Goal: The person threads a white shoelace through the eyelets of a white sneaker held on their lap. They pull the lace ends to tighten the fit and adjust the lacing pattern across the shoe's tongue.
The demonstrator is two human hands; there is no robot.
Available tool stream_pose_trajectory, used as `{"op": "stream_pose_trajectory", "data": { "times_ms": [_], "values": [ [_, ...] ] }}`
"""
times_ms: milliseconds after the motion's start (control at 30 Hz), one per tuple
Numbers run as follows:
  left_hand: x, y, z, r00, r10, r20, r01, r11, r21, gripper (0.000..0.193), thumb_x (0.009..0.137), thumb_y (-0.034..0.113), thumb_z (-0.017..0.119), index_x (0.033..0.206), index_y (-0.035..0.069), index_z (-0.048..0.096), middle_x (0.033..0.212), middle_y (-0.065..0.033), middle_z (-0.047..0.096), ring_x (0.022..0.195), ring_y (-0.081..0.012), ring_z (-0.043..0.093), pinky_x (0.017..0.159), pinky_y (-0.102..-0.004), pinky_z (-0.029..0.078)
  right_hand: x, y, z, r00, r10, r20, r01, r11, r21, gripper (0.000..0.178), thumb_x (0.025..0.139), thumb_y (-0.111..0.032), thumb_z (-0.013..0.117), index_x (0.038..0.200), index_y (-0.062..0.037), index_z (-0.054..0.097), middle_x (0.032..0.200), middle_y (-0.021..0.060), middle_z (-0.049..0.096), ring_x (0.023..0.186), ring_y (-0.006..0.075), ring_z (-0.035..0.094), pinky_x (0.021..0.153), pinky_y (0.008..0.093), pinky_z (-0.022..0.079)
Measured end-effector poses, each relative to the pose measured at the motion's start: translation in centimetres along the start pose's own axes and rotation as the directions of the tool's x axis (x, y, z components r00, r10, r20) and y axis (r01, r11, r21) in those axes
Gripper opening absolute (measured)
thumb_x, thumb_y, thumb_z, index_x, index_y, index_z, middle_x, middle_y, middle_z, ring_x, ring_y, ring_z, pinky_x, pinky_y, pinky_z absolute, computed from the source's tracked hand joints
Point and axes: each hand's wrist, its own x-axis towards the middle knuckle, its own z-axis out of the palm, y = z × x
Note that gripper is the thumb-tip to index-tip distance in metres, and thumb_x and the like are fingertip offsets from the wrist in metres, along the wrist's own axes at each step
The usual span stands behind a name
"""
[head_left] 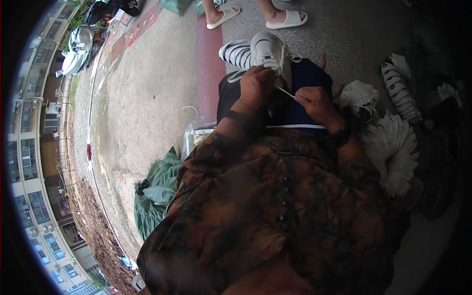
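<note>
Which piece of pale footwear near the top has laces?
The shoe just above the person's left hand in the picture; the two open-toed slippers worn beyond it show none.

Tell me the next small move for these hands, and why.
Probably a gentle pull by the right hand on the thin white strand while the left hand steadies the shoe: the strand runs straight between the two hands, the right one pinching it, and the left one is at the shoe.
</note>
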Motion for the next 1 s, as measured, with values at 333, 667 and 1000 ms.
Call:
{"op": "stream_pose_trajectory", "data": {
  "times_ms": [333, 667, 1000],
  "values": [
    [-0.7, 0.3, 0.0, 0.995, 0.093, 0.039, -0.097, 0.988, 0.124, 0.008, 0.066, 0.018, 0.065, 0.07, 0.013, 0.061, 0.066, -0.0034, 0.055, 0.067, -0.025, 0.056, 0.058, -0.0358, 0.047, 2.8, 1.1, -0.1, 0.946, 0.211, -0.245, -0.182, 0.974, 0.133, 0.009, 0.083, -0.004, 0.06, 0.076, 0.0002, 0.058, 0.064, 0.0009, 0.048, 0.059, 0.0079, 0.044, 0.055, 0.0237, 0.035],
    [0.5, -0.5, 2.4, 0.999, 0.007, 0.05, -0.013, 0.992, 0.127, 0.009, 0.063, 0.019, 0.066, 0.066, 0.014, 0.06, 0.064, -0.0036, 0.055, 0.066, -0.0258, 0.056, 0.059, -0.0379, 0.045, 3.3, 2.7, 2.0, 0.991, -0.105, -0.086, 0.091, 0.984, -0.155, 0.005, 0.079, -0.001, 0.057, 0.078, 0.0032, 0.055, 0.115, 0.0224, 0.056, 0.096, 0.0366, 0.058, 0.08, 0.0399, 0.048],
    [0.1, -0.6, 3.6, 0.99, 0.053, -0.131, -0.041, 0.995, 0.087, 0.006, 0.062, 0.016, 0.065, 0.061, 0.013, 0.059, 0.061, -0.0026, 0.053, 0.062, -0.0254, 0.054, 0.057, -0.0372, 0.043, 3.1, 2.4, 2.3, 0.968, -0.25, -0.004, 0.232, 0.908, -0.35, 0.006, 0.077, -0.002, 0.057, 0.079, 0.0033, 0.055, 0.119, 0.0256, 0.052, 0.103, 0.0389, 0.055, 0.084, 0.0406, 0.048]
  ]
}}
